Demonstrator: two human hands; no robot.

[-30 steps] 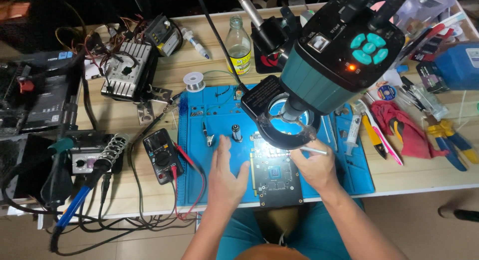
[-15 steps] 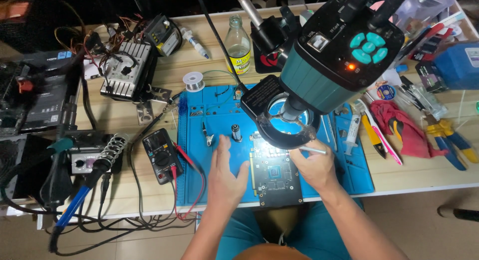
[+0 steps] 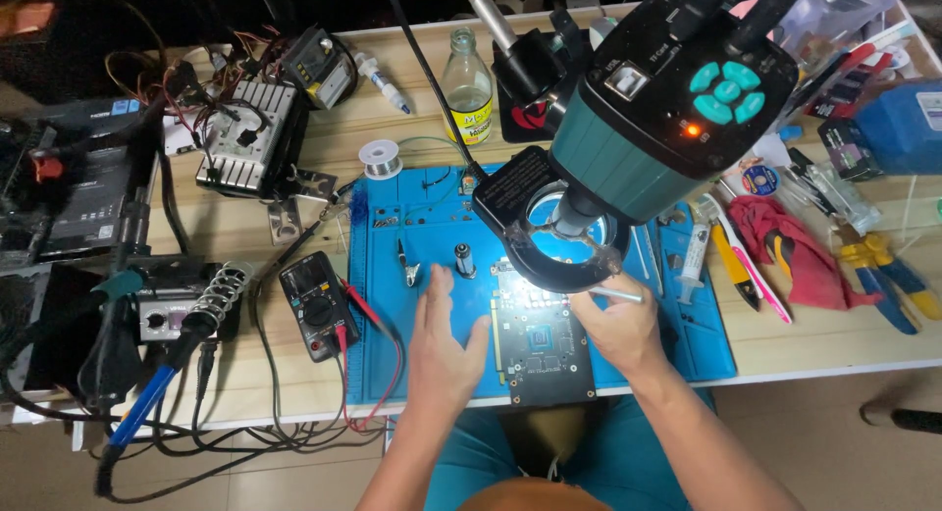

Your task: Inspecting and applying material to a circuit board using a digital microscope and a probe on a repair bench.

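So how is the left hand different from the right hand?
The left hand lies flat and open on the blue mat, holding nothing, while the right hand is curled around a thin metal tool. The left hand is beside the circuit board; the right hand is at its upper right edge. Both are bare.

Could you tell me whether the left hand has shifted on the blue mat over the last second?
No. The left hand lies flat on the blue mat, just left of the circuit board, as before, no nearer the multimeter.
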